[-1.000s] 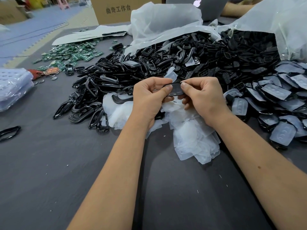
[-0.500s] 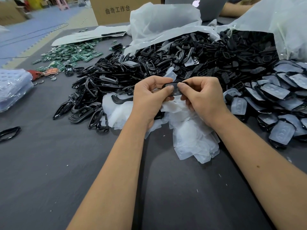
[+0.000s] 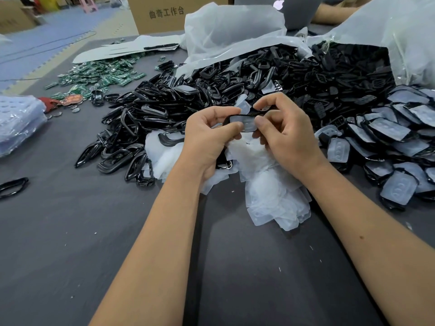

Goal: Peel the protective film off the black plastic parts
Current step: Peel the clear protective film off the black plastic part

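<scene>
The black part (image 3: 244, 122) sat a bit more face-up than a second before, pale film showing across it, held up between both hands over the heap of peeled film (image 3: 270, 184). Black frames (image 3: 150, 118) were piled left, film-covered parts (image 3: 395, 135) right, all on the grey tabletop (image 3: 70, 231). Left hand (image 3: 209, 140) pinched its left end, right hand (image 3: 287, 135) pinched the right.

A cardboard box (image 3: 162, 15) at the far edge is showing printed characters "曲奇工作台"; a grey laptop lid (image 3: 299, 10) beside it is bearing an apple logo.
</scene>
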Available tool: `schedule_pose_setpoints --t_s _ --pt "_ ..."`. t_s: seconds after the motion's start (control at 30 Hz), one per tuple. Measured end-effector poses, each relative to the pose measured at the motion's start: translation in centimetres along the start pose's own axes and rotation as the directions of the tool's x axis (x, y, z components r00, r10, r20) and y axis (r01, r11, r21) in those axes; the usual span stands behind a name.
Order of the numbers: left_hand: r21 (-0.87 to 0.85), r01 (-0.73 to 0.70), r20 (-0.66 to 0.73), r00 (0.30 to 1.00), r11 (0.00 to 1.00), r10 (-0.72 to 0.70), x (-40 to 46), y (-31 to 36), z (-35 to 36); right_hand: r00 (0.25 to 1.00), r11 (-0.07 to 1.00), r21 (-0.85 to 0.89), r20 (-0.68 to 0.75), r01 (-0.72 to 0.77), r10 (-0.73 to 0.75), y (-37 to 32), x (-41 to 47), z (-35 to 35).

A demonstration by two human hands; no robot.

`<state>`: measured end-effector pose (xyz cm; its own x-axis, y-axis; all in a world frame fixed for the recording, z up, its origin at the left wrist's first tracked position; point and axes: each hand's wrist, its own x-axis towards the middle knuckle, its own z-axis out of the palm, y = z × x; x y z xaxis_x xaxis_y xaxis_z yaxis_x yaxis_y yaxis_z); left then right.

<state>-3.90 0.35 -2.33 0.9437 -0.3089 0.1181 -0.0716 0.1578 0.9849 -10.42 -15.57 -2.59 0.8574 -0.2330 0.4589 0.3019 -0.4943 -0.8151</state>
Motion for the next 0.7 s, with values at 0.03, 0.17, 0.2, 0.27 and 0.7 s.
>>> schedule_pose_setpoints --t_s 0.03,0.17,0.2,0.27,0.7 --pt "-0.054 0.031 -0.013 0.999 0.998 -0.032 0.05 0.16 -0.04 0.996 0.994 -0.066 0.013 0.083 -0.083 -0.2 -0.07 0.02" --pt "-0.275 0.171 0.028 0.985 0.946 -0.17 0.23 0.67 -0.37 0.968 0.947 -0.201 0.072 0.25 -0.24 -0.47 0.0 0.05" --pt "-0.315 0.201 0.05 0.979 0.928 -0.195 0.22 0.82 -0.41 0.96 0.933 -0.227 0.049 0.279 -0.275 -0.47 0.1 0.12" --pt "-0.386 0.239 0.091 0.971 0.891 -0.221 0.2 1.06 -0.36 0.951 0.922 -0.25 -0.016 0.294 -0.308 -0.35 0.17 0.21" --pt "-0.351 0.151 0.036 0.988 0.924 -0.148 -0.06 0.86 0.15 0.925 0.677 0.633 0.215 -0.376 0.313 -0.46 0.59 -0.06"
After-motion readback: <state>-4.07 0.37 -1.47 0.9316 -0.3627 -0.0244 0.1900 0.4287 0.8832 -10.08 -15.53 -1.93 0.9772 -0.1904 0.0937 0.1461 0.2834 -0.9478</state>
